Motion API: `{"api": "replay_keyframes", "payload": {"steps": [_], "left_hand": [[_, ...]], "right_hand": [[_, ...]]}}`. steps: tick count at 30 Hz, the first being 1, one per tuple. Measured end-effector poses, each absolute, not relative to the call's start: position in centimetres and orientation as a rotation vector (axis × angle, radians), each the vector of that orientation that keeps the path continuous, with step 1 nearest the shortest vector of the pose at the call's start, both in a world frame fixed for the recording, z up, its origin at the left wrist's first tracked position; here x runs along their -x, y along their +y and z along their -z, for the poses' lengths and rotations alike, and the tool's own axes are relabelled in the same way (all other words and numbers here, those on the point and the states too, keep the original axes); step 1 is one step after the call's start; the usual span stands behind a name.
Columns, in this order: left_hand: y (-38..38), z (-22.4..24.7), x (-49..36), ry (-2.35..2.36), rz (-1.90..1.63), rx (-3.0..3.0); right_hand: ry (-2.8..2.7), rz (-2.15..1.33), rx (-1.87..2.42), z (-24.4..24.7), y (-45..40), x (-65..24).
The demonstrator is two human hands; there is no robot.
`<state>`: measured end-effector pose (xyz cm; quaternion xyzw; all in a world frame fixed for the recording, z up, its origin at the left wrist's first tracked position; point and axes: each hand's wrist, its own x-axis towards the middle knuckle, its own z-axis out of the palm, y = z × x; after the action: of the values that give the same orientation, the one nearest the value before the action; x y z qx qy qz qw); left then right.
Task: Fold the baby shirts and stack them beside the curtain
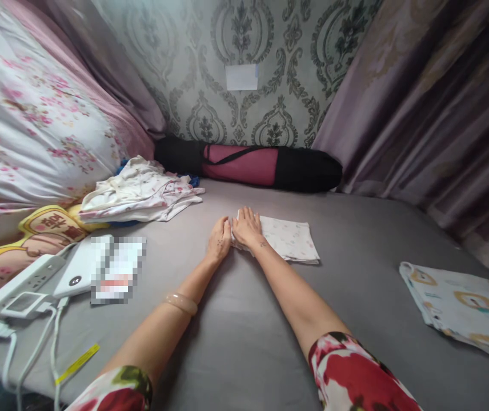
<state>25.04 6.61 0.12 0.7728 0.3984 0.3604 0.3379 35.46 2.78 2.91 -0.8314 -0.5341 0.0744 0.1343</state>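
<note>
A small folded white cloth (291, 238) with a faint print, perhaps a baby garment, lies on the grey sheet in front of me. My right hand (247, 228) rests flat on its left part, fingers stretched out and slightly apart. At the cloth's left end, my left hand (219, 240) stands on its side, its fingers together and curled against the edge. The fingertips of that hand are partly hidden, and it seems to pinch the cloth there. A pale bangle (181, 304) sits on my left forearm.
A rumpled pile of printed clothes (141, 191) lies at the back left, near a yellow cartoon cushion (51, 228). Closer are a white power bank (84, 265), a power strip (34, 282) and cables. Another folded cloth (467, 305) lies right; a long black-and-maroon bag (244, 165) borders the wall.
</note>
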Motion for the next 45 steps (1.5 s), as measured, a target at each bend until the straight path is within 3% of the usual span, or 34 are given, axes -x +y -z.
{"api": "replay_keyframes", "payload": {"steps": [6, 25, 37, 45], "left_hand": [[6.5, -0.5, -24.9, 1.045, -0.913, -1.962], [6.7, -0.2, -24.6, 1.042, -1.010, -1.968], [5.2, 0.0, -25.2, 0.811, -0.759, -2.575], [4.6, 0.0, -25.4, 0.767, -0.676, -2.723]], "right_hand": [[-1.558, -0.179, 2.418, -1.4, 3.3, -34.9], [-1.586, -0.313, 2.358, -2.7, 4.2, -34.0], [-1.542, -0.127, 2.412, -1.2, -0.7, -38.2], [-1.550, -0.220, 2.357, -2.4, -1.6, -39.3]]}}
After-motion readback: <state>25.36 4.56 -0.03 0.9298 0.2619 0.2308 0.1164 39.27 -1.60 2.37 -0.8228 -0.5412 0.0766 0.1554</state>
